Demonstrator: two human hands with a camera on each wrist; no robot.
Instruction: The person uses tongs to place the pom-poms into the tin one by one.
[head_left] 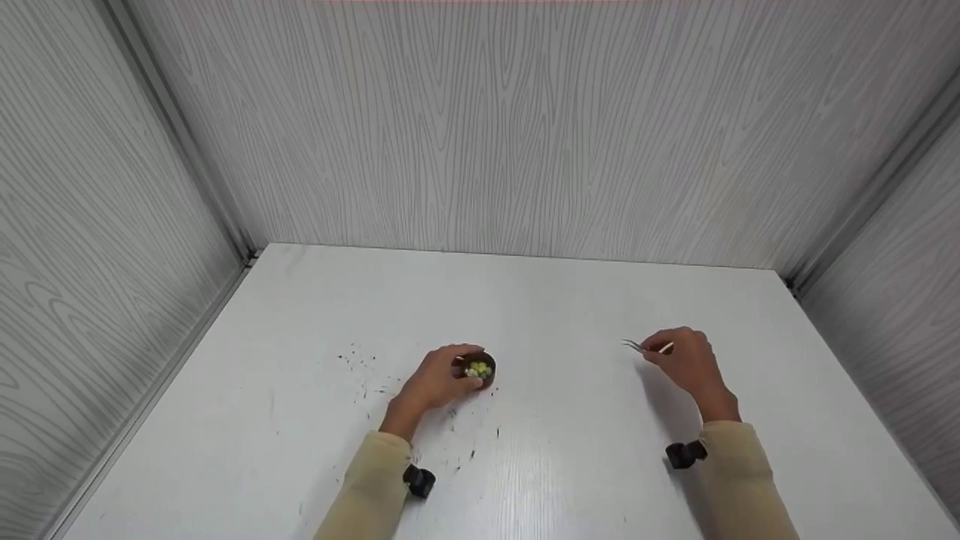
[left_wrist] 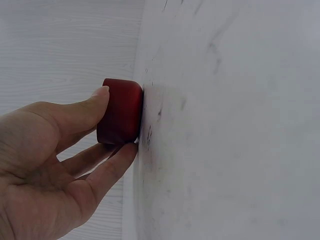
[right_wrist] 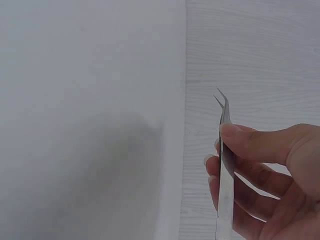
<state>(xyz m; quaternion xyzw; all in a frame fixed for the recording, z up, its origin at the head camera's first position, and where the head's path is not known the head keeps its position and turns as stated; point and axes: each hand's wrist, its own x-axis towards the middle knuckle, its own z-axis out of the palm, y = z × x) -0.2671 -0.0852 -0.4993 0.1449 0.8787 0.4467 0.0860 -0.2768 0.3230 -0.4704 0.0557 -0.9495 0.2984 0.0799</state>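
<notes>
My left hand (head_left: 437, 379) grips a small dark red cup (left_wrist: 121, 111) around its side, thumb on one side and fingers on the other. The cup stands upright on the white table, and small yellow, white and greenish pieces (head_left: 478, 369) lie inside it. Well to the right, my right hand (head_left: 686, 361) holds a pair of metal tweezers (right_wrist: 226, 175) between thumb and fingers, above the table. Their bent, pointed tips are slightly apart with nothing between them, aimed to the left in the head view.
The white table (head_left: 555, 457) carries dark specks and scratch marks (head_left: 360, 360) around the left hand. Grey wood-grain panels (head_left: 510, 135) rise behind it and on both sides. A small black device (head_left: 420, 480) sits on each sleeved wrist.
</notes>
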